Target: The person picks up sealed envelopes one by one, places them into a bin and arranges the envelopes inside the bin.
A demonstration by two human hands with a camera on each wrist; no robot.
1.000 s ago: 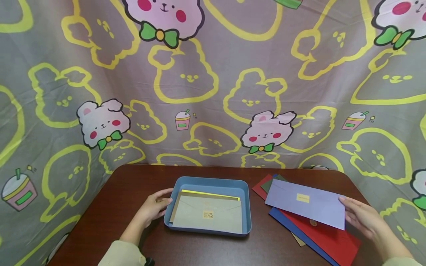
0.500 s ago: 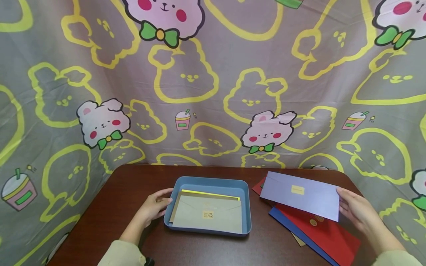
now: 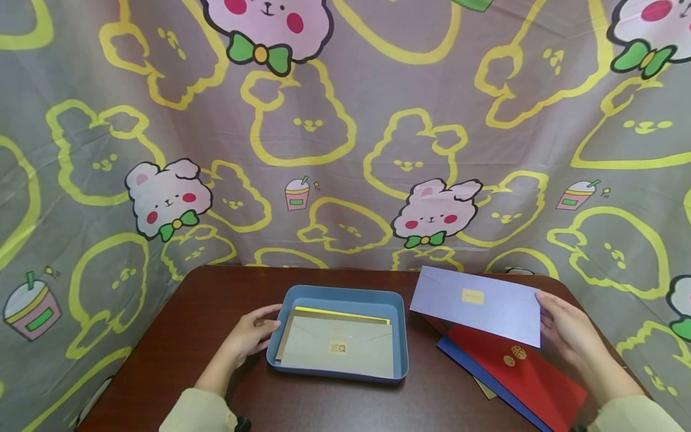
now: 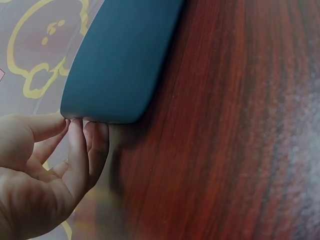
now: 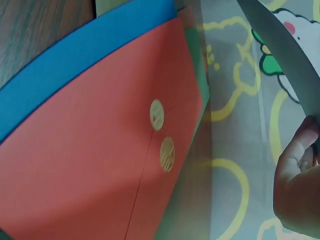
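Head view: the right hand (image 3: 564, 327) pinches the right end of a lavender envelope (image 3: 477, 305) and holds it lifted above a stack of envelopes, a red envelope (image 3: 518, 375) on top and a blue envelope (image 3: 475, 372) beneath it, lying on the brown table (image 3: 189, 336). The lavender envelope's left corner hangs near the right wall of the blue tray (image 3: 402, 336), apart from it. The left hand (image 3: 251, 336) rests at the tray's left wall, fingers loosely curved over the rim. Inside the tray lies a grey-green envelope (image 3: 337, 354) on top of another with a yellow edge.

Left wrist view: shows what the head view cannot, the fingertips (image 4: 82, 135) touching the underside of the tray's rounded corner (image 4: 120, 60), thumb alongside; the fingers are relaxed, not clenched.

Right wrist view: the thumb (image 5: 297, 150) presses the lavender envelope's (image 5: 285, 52) edge, seen from below as a grey sheet raised clear of the stack. Two gold round seals on the red envelope (image 5: 100, 160) are plain here, as is a green sheet's edge under it. A patterned cloth hangs behind the table.
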